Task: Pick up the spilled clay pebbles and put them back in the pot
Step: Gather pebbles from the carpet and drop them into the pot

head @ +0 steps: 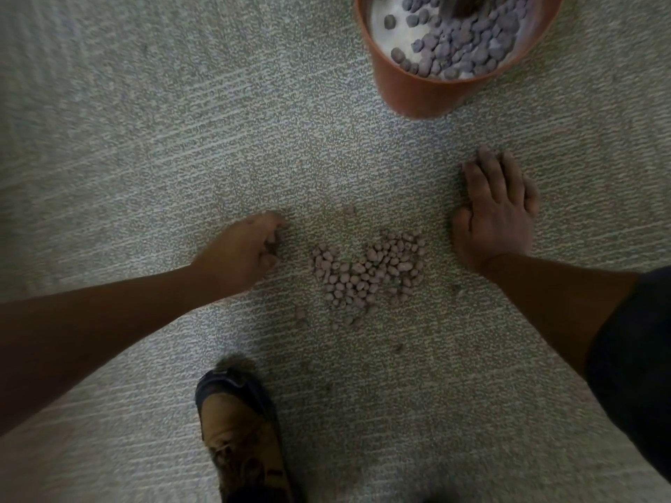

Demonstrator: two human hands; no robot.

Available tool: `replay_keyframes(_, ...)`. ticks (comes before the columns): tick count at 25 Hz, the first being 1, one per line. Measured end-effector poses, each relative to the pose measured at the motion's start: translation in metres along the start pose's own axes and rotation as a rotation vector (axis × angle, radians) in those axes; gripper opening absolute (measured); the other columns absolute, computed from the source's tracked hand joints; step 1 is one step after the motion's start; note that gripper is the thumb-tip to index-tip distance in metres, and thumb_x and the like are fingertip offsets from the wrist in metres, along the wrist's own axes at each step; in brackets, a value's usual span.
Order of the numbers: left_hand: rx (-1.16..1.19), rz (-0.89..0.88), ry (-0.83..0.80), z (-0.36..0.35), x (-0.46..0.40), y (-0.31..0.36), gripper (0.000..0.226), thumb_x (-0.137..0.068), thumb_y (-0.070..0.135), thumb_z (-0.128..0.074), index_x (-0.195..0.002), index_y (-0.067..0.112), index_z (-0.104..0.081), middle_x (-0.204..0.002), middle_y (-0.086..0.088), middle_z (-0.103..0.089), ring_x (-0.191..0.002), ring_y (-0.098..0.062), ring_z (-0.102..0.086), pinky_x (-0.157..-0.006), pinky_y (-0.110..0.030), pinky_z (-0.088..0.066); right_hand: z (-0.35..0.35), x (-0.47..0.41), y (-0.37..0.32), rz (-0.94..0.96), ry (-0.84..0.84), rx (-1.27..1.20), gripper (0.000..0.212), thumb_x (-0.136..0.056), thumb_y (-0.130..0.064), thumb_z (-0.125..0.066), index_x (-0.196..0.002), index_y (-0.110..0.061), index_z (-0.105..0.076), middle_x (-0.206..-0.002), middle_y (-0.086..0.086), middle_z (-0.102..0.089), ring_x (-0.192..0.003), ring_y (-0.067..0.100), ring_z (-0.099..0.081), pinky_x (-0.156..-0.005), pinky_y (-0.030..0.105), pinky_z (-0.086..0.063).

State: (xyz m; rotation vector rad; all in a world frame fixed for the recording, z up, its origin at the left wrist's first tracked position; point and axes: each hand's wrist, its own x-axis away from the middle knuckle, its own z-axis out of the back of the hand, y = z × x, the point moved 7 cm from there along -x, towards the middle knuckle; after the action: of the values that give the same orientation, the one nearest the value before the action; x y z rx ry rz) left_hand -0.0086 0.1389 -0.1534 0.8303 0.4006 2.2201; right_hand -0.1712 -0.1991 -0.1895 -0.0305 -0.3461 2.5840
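Observation:
A heap of pinkish clay pebbles (368, 275) lies on the grey carpet in the middle of the view, with a few strays around it. My left hand (243, 248) is just left of the heap, fingers curled, with a pebble or two between its fingertips. My right hand (495, 208) lies flat on the carpet to the right of the heap, fingers straight and pointing away from me. The orange pot (417, 90) stands at the top right, past the right hand. It holds several dark pebbles on a white layer.
My foot in a brown shoe (241, 437) stands on the carpet near the bottom, below and left of the heap. The grey carpet (145, 139) stretches around in every direction. A dark sleeve (639, 357) shows at the right edge.

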Motion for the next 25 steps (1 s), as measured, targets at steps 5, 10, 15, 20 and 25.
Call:
replay_keyframes(5, -0.016, -0.051, -0.047, -0.001, -0.007, 0.007, 0.046, -0.066, 0.015, -0.091, -0.100, 0.017, -0.061, -0.098, 0.006, -0.051, -0.079, 0.002, -0.052, -0.067, -0.013, -0.043, -0.002, 0.000, 0.000, 0.009, 0.006, 0.014, 0.063, -0.090, -0.037, -0.039, -0.151, -0.025, -0.031, -0.165, -0.003, -0.023, -0.154, 0.024, -0.013, -0.121, 0.052, -0.015)
replay_keyframes(10, 0.009, -0.203, 0.076, 0.012, -0.018, 0.049, 0.017, -0.079, 0.001, -0.077, -0.091, 0.012, -0.073, -0.087, 0.001, -0.063, -0.074, -0.007, -0.059, -0.069, -0.031, -0.055, -0.001, -0.001, 0.000, 0.007, 0.009, 0.019, 0.063, -0.090, -0.037, -0.039, -0.151, -0.026, -0.032, -0.165, -0.003, -0.024, -0.154, 0.023, -0.013, -0.121, 0.050, -0.014)
replay_keyframes(15, 0.141, -0.301, 0.194, 0.016, -0.060, 0.104, 0.010, -0.084, 0.004, -0.074, -0.093, 0.009, -0.073, -0.089, 0.003, -0.062, -0.076, 0.004, -0.056, -0.071, -0.012, -0.048, -0.001, 0.001, 0.000, 0.013, -0.016, 0.024, 0.063, -0.091, -0.038, -0.039, -0.152, -0.024, -0.032, -0.165, -0.001, -0.023, -0.155, 0.024, -0.013, -0.121, 0.053, -0.016)
replay_keyframes(20, 0.004, -0.271, 0.089, 0.001, -0.084, 0.111, 0.014, -0.083, 0.001, -0.070, -0.094, 0.008, -0.076, -0.091, -0.007, -0.067, -0.084, -0.020, -0.063, -0.076, -0.040, -0.056, 0.001, 0.000, -0.001, 0.001, -0.012, 0.028, 0.062, -0.090, -0.037, -0.038, -0.151, -0.024, -0.033, -0.165, -0.002, -0.025, -0.154, 0.025, -0.015, -0.121, 0.051, -0.016)
replay_keyframes(25, 0.029, -0.257, 0.086, 0.028, -0.084, 0.140, 0.013, -0.086, -0.001, -0.069, -0.089, 0.006, -0.078, -0.089, -0.008, -0.072, -0.082, -0.024, -0.068, -0.075, -0.036, -0.056, 0.003, -0.001, -0.003, -0.003, -0.026, 0.044, 0.063, -0.090, -0.036, -0.041, -0.151, -0.024, -0.033, -0.165, 0.000, -0.025, -0.154, 0.026, -0.015, -0.120, 0.047, -0.011)
